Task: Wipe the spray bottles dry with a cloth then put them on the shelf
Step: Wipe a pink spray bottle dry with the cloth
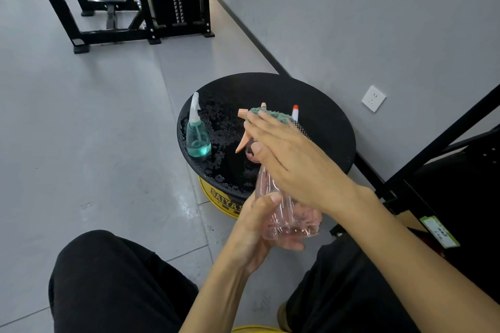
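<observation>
My left hand (259, 227) grips the base of a clear pink spray bottle (281, 211) with an orange trigger head, held tilted above the stool's near edge. My right hand (286, 154) lies over the bottle's neck with fingers extended, pressing a green cloth (270, 114) against the spray head. A teal spray bottle (198, 138) with a clear nozzle stands upright on the left of the round black stool top (319, 105), which is covered in water drops. Behind my right hand an orange-and-white nozzle tip (295, 112) of a third bottle shows; its body is hidden.
The stool has a yellow base (216, 197) and stands against a grey wall with a socket (373, 98). A black metal shelf frame (433, 159) is at the right. A black gym machine (151, 0) stands far back. My knees in black trousers fill the bottom.
</observation>
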{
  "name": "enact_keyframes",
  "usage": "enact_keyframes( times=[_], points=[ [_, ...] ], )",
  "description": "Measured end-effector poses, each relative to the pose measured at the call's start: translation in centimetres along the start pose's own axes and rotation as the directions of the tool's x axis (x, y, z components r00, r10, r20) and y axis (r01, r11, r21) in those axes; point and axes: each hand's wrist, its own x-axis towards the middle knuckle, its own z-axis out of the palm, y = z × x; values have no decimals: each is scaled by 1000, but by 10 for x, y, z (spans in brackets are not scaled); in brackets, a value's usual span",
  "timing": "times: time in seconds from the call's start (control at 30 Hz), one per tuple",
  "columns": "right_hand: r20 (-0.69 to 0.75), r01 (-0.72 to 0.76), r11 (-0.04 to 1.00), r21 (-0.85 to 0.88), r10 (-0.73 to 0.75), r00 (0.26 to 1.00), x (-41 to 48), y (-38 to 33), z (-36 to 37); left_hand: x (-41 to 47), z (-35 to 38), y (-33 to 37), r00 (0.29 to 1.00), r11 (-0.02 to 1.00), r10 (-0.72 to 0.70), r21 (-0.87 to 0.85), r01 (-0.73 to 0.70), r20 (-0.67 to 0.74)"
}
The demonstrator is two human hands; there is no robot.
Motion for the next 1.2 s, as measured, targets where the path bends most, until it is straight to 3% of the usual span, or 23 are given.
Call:
enact_keyframes(
  times=[0.1,0.23,0.47,0.67,1.2],
  points=[
    [-77,-57,997,51,61,995,-5,4,3,1,0,-1,1000,1000,7,-23,-7,5],
    [-70,-176,975,138,187,980,-13,3,4,1,1,0,1000,997,-6,-72,4,-17],
    [-14,18,999,35,-17,1000,-14,3,5,-1,-3,1,1000,998,-13,-57,12,-20],
    [-155,-88,965,246,129,980,-14,3,10,0,0,1,999,994,20,-102,-25,-43],
    [-347,90,976,197,-17,938,-44,-14,3,-1,-14,8,994,994,56,-89,-64,-90]
  ],
)
